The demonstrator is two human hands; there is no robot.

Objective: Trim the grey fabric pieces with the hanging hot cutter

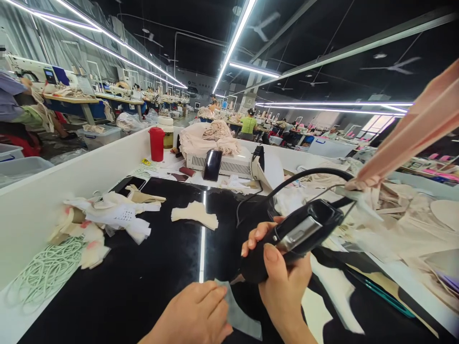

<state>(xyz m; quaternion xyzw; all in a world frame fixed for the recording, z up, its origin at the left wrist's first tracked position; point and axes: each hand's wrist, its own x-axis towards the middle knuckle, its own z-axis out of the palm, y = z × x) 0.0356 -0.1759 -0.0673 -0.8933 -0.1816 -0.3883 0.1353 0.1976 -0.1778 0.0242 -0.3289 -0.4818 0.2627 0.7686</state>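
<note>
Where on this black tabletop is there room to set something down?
Widest bare patch: black tabletop between the green cord and left hand, nearer than the cream piece. A narrower gap shows between that piece and the black tool. Crowded: the right side, under heaped fabric.

Counting from the middle of the view, the right hand (287,296) wraps a black power tool (303,234) at 5 o'clock, its far end tilted up toward 3 o'clock. A pink cloth strip (405,124) slants down to that end from 2 o'clock. At 6 o'clock the left hand (197,310) pinches a grey cloth piece (244,315) over the black bench (125,282). A cream cloth piece (195,215) lies at 7 o'clock, while printed white cloth (124,215) and tangled green cord (50,267) sit at 8. Near 10 o'clock, a red cup (157,145) stands just beside a jar (168,137). Pale cloth (405,234) heaps up toward 4 o'clock.
</note>
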